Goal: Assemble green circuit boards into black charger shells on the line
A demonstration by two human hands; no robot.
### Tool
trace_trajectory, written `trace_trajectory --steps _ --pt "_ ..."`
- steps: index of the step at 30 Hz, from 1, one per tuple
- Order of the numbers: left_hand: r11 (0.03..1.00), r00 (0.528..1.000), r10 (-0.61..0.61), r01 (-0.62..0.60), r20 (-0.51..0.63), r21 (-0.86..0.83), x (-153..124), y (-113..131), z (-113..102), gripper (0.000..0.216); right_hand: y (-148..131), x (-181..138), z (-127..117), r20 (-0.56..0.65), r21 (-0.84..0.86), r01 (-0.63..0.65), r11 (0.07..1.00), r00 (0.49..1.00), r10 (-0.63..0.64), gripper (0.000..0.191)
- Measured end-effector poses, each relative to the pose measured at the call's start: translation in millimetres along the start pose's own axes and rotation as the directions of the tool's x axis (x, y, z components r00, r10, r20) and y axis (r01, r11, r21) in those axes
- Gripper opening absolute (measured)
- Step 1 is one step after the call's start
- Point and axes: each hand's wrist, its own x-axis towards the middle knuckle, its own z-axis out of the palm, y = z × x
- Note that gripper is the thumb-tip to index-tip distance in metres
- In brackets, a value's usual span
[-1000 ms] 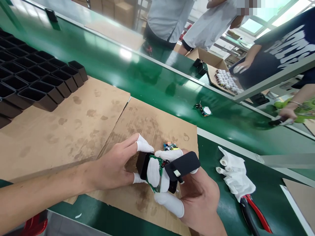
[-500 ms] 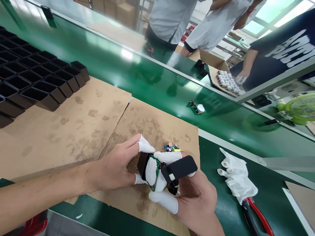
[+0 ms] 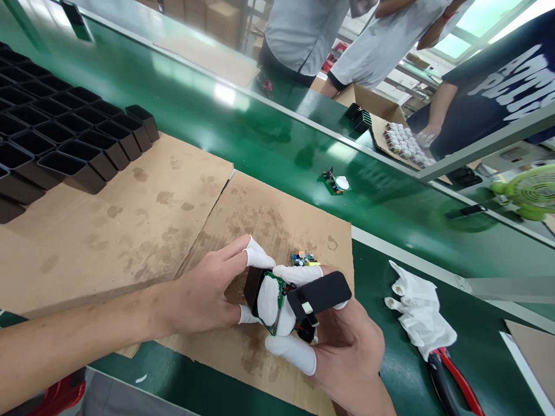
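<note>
My left hand, with white finger cots on its fingertips, grips a small black plastic case from the left. Partly inside the case's mouth sits a green circuit board covered with white potting compound. My right hand, also in finger cots, closes around the board from the right. A flat black cover with a pale rectangular port lies across the right fingers, joined to the board's end. Just behind the hands, a second circuit board with colourful components lies on the cardboard.
Black open cases stand in rows at the left. On the green belt lies another board. A white glove and red-black pliers rest at the right. Several co-workers stand across the line, near a green fan.
The board on the belt has shifted left. Both hands keep the same hold on the case and board, and the view has moved slightly.
</note>
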Motion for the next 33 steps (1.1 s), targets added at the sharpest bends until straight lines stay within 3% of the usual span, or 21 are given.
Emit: trace_trajectory --steps 5,15,22,33 --pt "1.0 1.0 0.001 -0.001 -0.002 -0.002 0.3 0.9 -0.1 0.046 -1.0 1.6 -0.3 0.018 0.02 0.016 1.0 1.0 -0.016 0.066" --pt "1.0 1.0 0.026 -0.027 -0.01 -0.011 0.5 0.7 -0.2 0.05 -1.2 3.5 0.9 0.033 -0.046 0.048 0.998 0.998 -0.047 0.052" --pt "0.999 1.0 -0.015 0.015 0.001 -0.032 -1.9 -2.0 1.4 0.038 -2.5 8.2 0.2 0.069 -0.078 0.092 0.993 0.994 -0.086 0.069" --pt "0.999 0.999 -0.037 0.037 0.031 0.0 -1.1 0.4 -0.3 0.039 -7.0 12.7 -1.2 0.124 -0.119 0.035 0.992 0.992 -0.02 0.053"
